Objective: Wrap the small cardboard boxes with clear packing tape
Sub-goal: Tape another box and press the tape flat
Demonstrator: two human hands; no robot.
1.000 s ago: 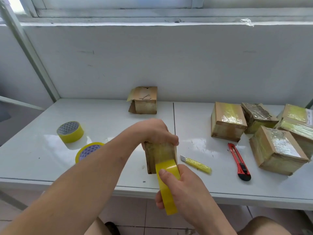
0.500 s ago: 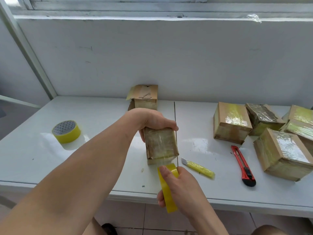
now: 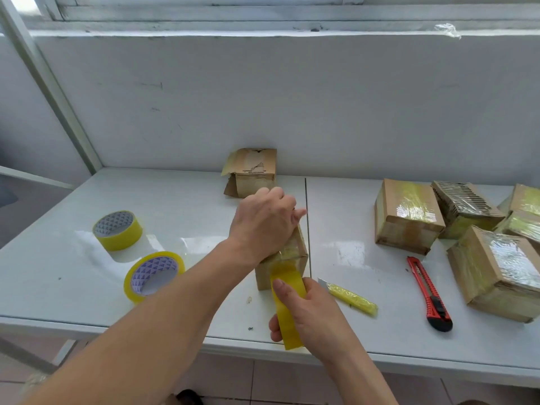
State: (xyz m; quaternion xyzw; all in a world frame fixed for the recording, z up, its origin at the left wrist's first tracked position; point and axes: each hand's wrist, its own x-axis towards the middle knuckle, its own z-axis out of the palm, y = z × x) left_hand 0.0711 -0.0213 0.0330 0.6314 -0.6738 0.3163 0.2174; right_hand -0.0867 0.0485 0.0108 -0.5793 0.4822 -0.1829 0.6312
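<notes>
A small cardboard box (image 3: 295, 258), partly covered in shiny tape, stands on the white table (image 3: 365, 258) near its front edge. My left hand (image 3: 264, 226) grips the box from above, fingers curled over its top. My right hand (image 3: 309, 314) holds a yellowish tape roll (image 3: 287, 308) on edge just in front of the box, thumb on the roll's outer face. The tape runs from the roll up onto the box's near face.
Two more tape rolls (image 3: 118, 230) (image 3: 153, 274) lie at the left. An open box (image 3: 252, 172) stands by the wall. Several taped boxes (image 3: 409, 214) sit at the right. A yellow cutter (image 3: 349, 296) and a red cutter (image 3: 428, 292) lie right of my hands.
My left hand turned the box, and its back now faces up over the box top. The roll stays close against the box's near face. The second left roll came back into view.
</notes>
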